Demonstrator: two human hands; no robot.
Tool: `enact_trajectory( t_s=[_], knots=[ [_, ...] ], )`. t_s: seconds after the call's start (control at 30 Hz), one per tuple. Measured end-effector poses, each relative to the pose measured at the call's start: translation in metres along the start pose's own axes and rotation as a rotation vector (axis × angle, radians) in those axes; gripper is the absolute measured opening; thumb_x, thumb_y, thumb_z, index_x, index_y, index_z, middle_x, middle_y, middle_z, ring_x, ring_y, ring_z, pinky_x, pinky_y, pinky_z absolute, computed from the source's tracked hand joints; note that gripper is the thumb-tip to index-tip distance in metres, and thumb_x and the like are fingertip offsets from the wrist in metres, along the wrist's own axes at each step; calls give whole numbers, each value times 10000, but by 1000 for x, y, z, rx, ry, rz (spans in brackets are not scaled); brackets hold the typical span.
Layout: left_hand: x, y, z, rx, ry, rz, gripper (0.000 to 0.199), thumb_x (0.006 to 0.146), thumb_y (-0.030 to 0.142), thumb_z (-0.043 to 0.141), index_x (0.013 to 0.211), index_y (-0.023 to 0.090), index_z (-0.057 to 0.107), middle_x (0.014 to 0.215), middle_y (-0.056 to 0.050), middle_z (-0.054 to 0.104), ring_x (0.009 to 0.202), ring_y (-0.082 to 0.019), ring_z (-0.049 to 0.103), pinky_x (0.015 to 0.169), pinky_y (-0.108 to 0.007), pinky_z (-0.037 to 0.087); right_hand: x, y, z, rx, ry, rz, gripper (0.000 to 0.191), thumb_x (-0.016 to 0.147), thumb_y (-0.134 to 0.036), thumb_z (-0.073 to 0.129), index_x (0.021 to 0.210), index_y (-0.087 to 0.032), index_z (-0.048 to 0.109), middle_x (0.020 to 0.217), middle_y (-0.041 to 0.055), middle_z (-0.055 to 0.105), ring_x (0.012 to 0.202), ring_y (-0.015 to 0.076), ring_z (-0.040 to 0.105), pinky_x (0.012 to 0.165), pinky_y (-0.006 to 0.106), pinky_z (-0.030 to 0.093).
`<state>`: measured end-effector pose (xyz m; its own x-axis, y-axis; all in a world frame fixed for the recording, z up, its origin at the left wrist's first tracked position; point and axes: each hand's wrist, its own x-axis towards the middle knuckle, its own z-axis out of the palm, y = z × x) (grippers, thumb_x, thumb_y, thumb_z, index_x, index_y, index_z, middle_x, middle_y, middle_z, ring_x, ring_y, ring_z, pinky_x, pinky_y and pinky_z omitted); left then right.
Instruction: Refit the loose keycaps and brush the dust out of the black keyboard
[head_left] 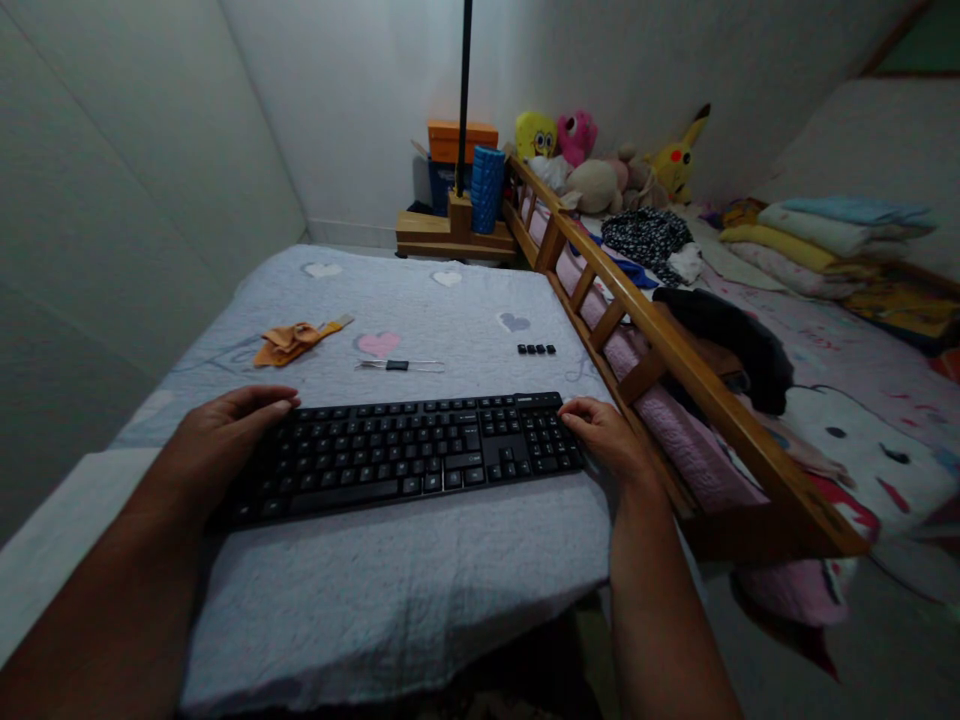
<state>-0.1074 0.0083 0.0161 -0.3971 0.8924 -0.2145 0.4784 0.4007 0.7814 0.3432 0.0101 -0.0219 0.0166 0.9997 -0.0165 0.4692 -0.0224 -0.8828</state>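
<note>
A black keyboard (390, 450) lies on the pale quilted cloth, tilted slightly. My left hand (229, 430) grips its left end, fingers at the upper left corner. At the right end, my right hand (604, 430) pinches the edge near the upper right corner. Beyond the keyboard lies a thin wire tool (397, 366) with a dark middle. Several small black keycaps (536, 349) stand in a row at the right. To the left is a crumpled orange cloth (289, 342), with a brush-like tool (337, 325) sticking out beside it.
A wooden rail (645, 310) runs along the right side, with a bed (847, 350) beyond it holding folded bedding and plush toys. At the back stand a blue roller (487, 190), an orange box (463, 141) and a black pole (464, 90).
</note>
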Motion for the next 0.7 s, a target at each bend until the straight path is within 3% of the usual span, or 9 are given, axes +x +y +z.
enact_trajectory(
  t_s=[0.23,0.33,0.5,0.7],
  knots=[
    [-1,1,0,-14,2,5,503,663,500,678,1078,220,733,1109,-52,744,985,-258,655,801,-314,497,-5,-4,0,15,5,25,186,738,-341,665,874,-215,666,716,-24,565,700,171,529,645,284,400],
    [-3,3,0,-14,-3,-17,500,669,490,669,1084,217,731,1088,-55,744,956,-257,654,755,-309,491,-6,-5,1,37,-1,3,123,741,-315,652,808,-221,608,689,-40,516,679,158,489,636,276,377],
    [-2,3,-1,-10,-6,-28,504,687,477,665,1113,213,722,1138,-61,734,1006,-259,647,834,-326,486,-6,-4,1,27,-38,2,95,757,-292,623,750,-215,568,688,-39,505,680,156,475,642,279,360],
    [-1,3,0,8,11,-9,478,684,476,665,1080,215,732,1142,-64,741,1036,-277,651,910,-366,491,-6,-1,1,-26,-22,14,134,779,-320,622,859,-222,576,694,-48,502,665,156,477,622,276,360]
  ],
)
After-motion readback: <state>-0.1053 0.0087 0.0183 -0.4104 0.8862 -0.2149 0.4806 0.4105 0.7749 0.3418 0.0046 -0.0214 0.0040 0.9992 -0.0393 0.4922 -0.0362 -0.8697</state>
